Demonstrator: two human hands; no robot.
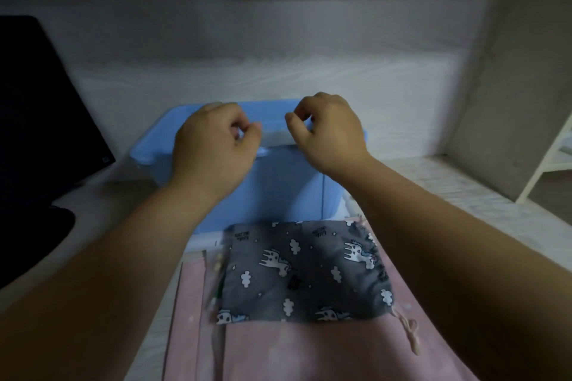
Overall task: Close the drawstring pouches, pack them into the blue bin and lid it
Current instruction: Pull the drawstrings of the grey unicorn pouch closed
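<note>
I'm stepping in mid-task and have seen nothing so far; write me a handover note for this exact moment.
Hands: left hand and right hand, fingers curled over the near rim of the blue bin; blur hides whether they grip anything.
The grey unicorn pouch lies outside the bin, in front of it, on pink fabric; its right end looks gathered.
Remaining: pack the pouch, lid the bin. Whether a lid is on now is unclear.

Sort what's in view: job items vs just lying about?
Job: blue bin, grey unicorn pouch, pink fabric under it (likely another pouch), left hand and right hand at the bin's near rim.
Lying about: black monitor, clear bag beside the grey pouch, white shelf.
</note>
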